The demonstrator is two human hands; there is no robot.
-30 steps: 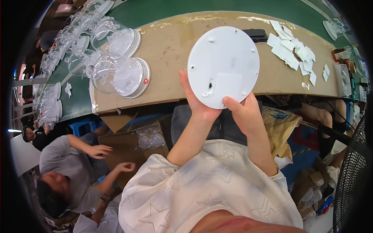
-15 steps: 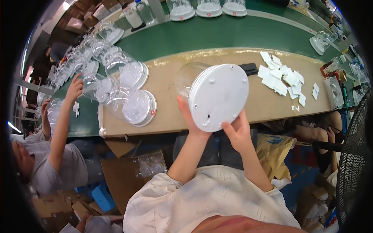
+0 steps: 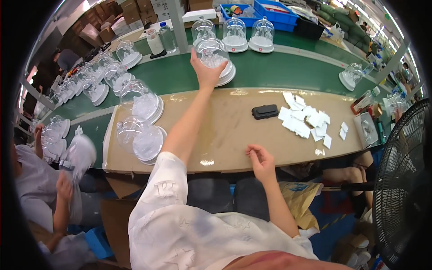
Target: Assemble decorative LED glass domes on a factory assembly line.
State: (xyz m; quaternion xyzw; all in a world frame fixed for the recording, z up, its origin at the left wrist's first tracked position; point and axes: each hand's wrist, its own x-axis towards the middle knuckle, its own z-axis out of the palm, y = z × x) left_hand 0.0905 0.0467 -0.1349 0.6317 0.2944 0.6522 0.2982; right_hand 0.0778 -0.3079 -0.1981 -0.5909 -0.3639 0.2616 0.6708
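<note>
My left hand (image 3: 208,71) reaches far out over the green surface, its thumb and fingers around the side of a clear dome ornament (image 3: 215,50) with a round white base. A pale, clear-looking piece stands inside the dome. Just behind it is a row of similar dome ornaments (image 3: 235,36). My right hand (image 3: 262,163) hovers over the near edge of the brown cardboard sheet (image 3: 225,130), fingers curled in and nothing visible in them. On the sheet's left part stand two more domes (image 3: 148,140), tilted in the view.
White square pieces (image 3: 297,121) lie piled right of a black object (image 3: 265,111). Several domes (image 3: 94,90) crowd the left side. A co-worker's hand (image 3: 64,186) is near a blurred dome (image 3: 81,155). A black fan (image 3: 400,180) stands at right, blue bins (image 3: 274,15) at the back.
The dome ornament, earlier tipped with its base toward me in both hands, is now upright and far forward in my left hand. My right hand has let go. The view has shifted.
</note>
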